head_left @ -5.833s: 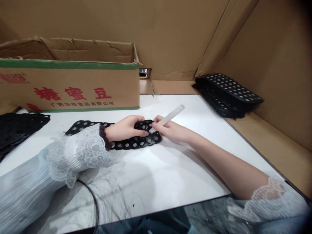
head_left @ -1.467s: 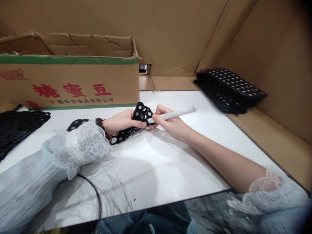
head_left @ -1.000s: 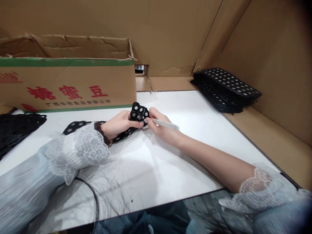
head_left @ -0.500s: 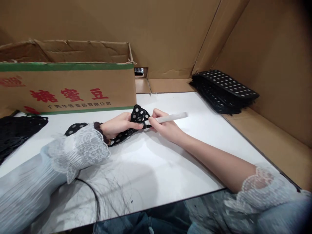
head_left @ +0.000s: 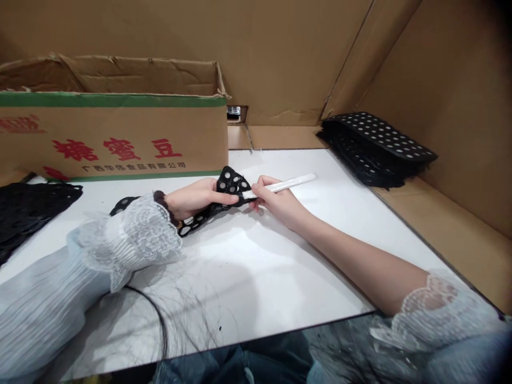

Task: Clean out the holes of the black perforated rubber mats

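Observation:
My left hand (head_left: 196, 200) is closed on a black piece with white dots (head_left: 232, 181), thumb on top. Part of this dotted piece trails beneath the hand and shows again past the lace cuff; the hand and sleeve hide the rest. In my right hand (head_left: 276, 197) is a slim white stick-like tool (head_left: 296, 182), gripped like a pen. Its left end lies against the dotted piece, close to my left thumb, and its other end points up to the right. I cannot make out what kind of tool it is.
A cardboard box (head_left: 140, 130) with red characters stands at the back left of the white table (head_left: 280, 266). Flat black pieces (head_left: 36, 213) lie at the left edge. A stack of dotted black pieces (head_left: 376, 144) rests at the right back, beside cardboard walls (head_left: 448, 106).
My right hand has drawn slightly away from my left thumb, so more of the white tool's left end shows. Both hands still hold the same things. The whole view has shifted a little.

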Available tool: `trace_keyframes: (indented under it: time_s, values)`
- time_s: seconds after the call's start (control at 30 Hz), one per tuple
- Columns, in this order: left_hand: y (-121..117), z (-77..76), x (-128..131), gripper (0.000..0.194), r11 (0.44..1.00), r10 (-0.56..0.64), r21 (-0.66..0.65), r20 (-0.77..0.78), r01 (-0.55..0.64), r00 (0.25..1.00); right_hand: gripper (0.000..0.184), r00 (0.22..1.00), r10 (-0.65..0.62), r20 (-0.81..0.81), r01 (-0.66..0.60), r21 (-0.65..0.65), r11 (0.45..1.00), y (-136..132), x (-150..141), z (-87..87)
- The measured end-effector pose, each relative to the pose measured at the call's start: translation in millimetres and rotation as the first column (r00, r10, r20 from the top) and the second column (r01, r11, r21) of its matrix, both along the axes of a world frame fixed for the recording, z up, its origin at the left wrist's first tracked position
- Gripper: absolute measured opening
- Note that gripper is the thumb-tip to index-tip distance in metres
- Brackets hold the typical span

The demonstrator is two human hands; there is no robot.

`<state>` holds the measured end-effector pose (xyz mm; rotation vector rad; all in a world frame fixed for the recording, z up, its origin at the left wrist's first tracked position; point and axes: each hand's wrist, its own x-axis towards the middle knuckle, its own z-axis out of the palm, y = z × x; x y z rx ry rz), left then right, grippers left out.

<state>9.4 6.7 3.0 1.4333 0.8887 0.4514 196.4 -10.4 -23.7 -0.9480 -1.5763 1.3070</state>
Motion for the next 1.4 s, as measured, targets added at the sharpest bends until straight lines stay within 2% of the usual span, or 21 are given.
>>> trace_keyframes:
  time_s: [0.23,0.47,0.63,0.7,0.87,1.07,1.17,1.3,1.4]
  values:
    - [0.9,-3.4,0.4,0.028,0.997,0.065,-0.030,0.003,-0.065,0.998,0.023,0.985,-0.103,0.137,0.071,0.221,0.973,-8.4,-2.8,7.5]
    - [-0.8,-4.5,1.3,0.029,0.996,0.091,0.016,0.005,-0.091,0.996,0.022,0.952,-0.156,0.264,0.048,0.372,0.927,-10.1,-4.7,7.9]
    - [-1.3,-8.9,2.6,0.026,0.987,0.111,0.119,-0.030,-0.107,0.993,0.019,0.890,-0.278,0.362,0.025,0.570,0.822,-9.7,-12.2,1.8]
    - [-2.3,-10.5,4.1,0.023,0.983,0.112,0.155,-0.053,-0.102,0.992,0.016,0.861,-0.310,0.403,0.001,0.608,0.794,-9.7,-15.2,-1.4]
    - [-4.1,-11.2,7.2,0.020,0.976,0.103,0.201,-0.085,-0.085,0.991,0.009,0.820,-0.300,0.487,-0.054,0.589,0.807,-5.8,-15.7,-6.3]
    - [2.5,-6.4,1.7,0.026,0.973,0.025,0.232,-0.177,0.017,0.984,0.015,0.837,-0.360,0.412,0.048,0.600,0.799,0.0,-12.8,-3.6]
    - [2.7,-4.9,0.4,0.029,0.960,-0.020,0.270,-0.200,0.074,0.980,0.020,0.867,-0.325,0.378,0.085,0.531,0.843,-2.7,-9.4,1.9]
    - [-1.6,-7.8,4.2,0.038,0.900,0.006,0.425,-0.238,0.098,0.971,0.024,0.909,-0.190,0.370,0.055,0.346,0.937,-7.1,-0.8,7.7]
    - [-3.6,-12.9,7.3,0.042,0.815,0.129,0.579,-0.164,-0.010,0.978,0.023,0.924,-0.123,0.363,0.028,0.257,0.966,-8.1,4.1,11.4]
